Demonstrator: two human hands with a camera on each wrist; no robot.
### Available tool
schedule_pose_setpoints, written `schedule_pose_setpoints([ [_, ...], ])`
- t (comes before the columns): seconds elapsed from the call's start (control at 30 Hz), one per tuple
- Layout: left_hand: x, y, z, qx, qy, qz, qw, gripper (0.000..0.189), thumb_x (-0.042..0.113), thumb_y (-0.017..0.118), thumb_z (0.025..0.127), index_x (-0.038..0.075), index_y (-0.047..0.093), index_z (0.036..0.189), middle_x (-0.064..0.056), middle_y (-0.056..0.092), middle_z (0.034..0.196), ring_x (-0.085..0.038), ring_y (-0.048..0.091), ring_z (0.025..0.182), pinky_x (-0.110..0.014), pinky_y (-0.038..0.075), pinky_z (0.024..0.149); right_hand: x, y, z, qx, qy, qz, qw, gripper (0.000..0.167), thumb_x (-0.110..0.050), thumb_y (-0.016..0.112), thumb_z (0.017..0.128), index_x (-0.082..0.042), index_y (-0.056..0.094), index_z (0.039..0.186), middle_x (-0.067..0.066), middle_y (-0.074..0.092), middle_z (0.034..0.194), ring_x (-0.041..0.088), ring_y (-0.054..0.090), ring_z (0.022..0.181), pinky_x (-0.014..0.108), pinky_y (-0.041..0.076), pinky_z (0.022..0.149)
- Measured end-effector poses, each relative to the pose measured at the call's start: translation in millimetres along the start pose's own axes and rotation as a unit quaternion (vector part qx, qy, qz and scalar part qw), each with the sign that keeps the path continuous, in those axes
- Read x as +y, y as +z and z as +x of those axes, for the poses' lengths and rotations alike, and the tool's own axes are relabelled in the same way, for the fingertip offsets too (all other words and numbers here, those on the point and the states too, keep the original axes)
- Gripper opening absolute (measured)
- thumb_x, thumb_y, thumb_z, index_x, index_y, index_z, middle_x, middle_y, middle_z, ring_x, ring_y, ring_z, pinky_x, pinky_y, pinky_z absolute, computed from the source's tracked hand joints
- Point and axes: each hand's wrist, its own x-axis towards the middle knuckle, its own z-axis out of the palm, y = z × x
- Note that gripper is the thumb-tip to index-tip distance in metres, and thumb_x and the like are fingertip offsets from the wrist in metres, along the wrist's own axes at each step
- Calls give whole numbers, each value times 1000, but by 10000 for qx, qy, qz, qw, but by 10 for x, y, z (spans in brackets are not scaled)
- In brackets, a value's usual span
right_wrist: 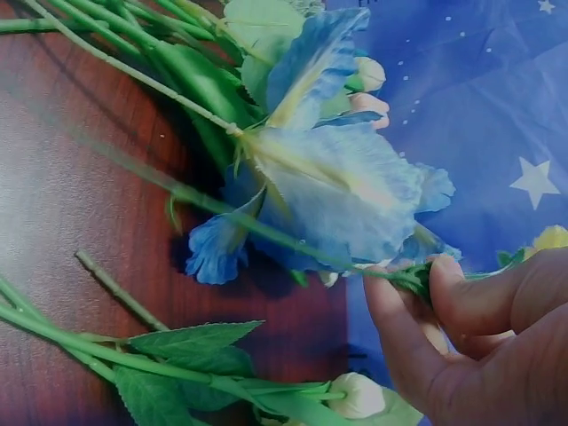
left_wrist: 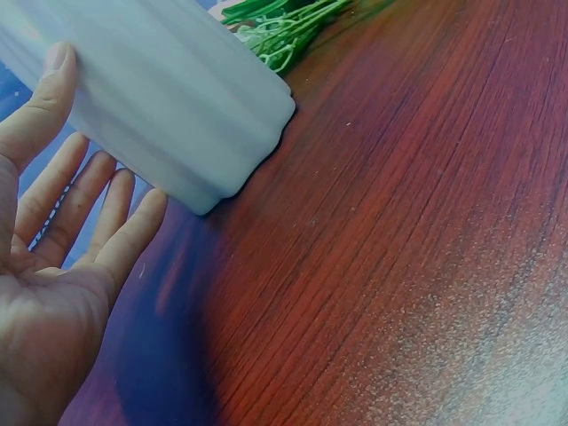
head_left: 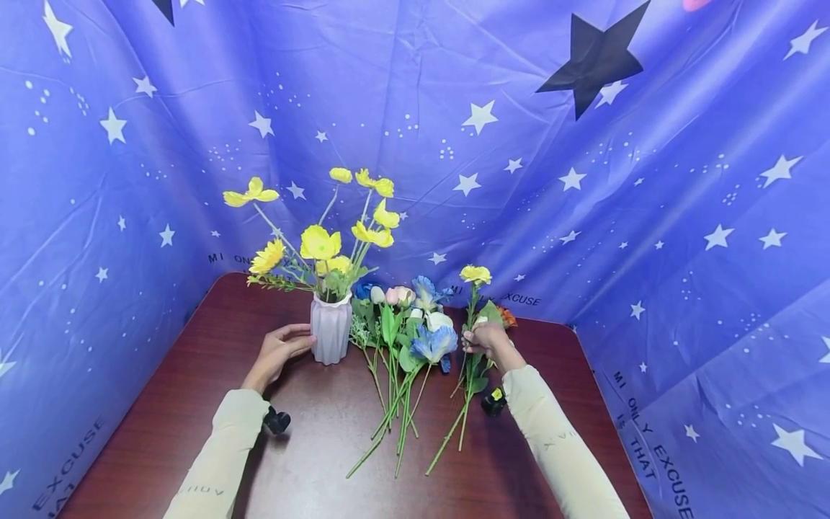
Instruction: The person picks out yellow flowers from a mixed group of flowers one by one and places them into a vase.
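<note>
A pale lilac fluted vase (head_left: 331, 331) stands upright at the left of the table, holding several yellow flowers (head_left: 320, 244). My left hand (head_left: 283, 351) is at the vase's left side, fingers extended, fingertips right at its wall; the left wrist view shows the thumb (left_wrist: 55, 84) in front of the vase. Over the right-hand flowers, my right hand (head_left: 485, 339) pinches the green stem (right_wrist: 413, 277) of a yellow flower (head_left: 476, 274) between thumb and fingers. The bloom points up and the stem slants down toward the table.
Between the hands lies a bunch of blue, white and pink flowers (head_left: 434, 342), stems toward me. Below the right hand lie more stems (head_left: 447, 440), with an orange flower (head_left: 507, 317) behind. A starry blue curtain (head_left: 415, 130) surrounds the brown table (head_left: 311, 461). Black wrist cameras sit at both cuffs.
</note>
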Motion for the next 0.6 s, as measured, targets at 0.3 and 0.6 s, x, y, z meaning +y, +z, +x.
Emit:
schedule_pose_setpoints([
  [0.3, 19, 2, -5, 16, 3, 141, 9999, 50, 4, 74, 93, -15, 53, 134, 7, 72, 98, -2, 70, 93, -27, 62, 91, -151, -4, -122, 101, -130, -283, 9995, 5, 5, 55, 101, 9, 53, 104, 16, 77, 83, 18, 75, 71, 27, 64, 65],
  [0.6, -2, -6, 9, -4, -31, 21, 10000, 47, 2, 73, 92, -14, 54, 132, 8, 72, 95, -3, 70, 92, -28, 62, 91, -410, -14, -372, 585, -978, -305, 9930, 17, 4, 57, 101, 13, 57, 116, 2, 70, 67, 11, 69, 60, 23, 61, 55],
])
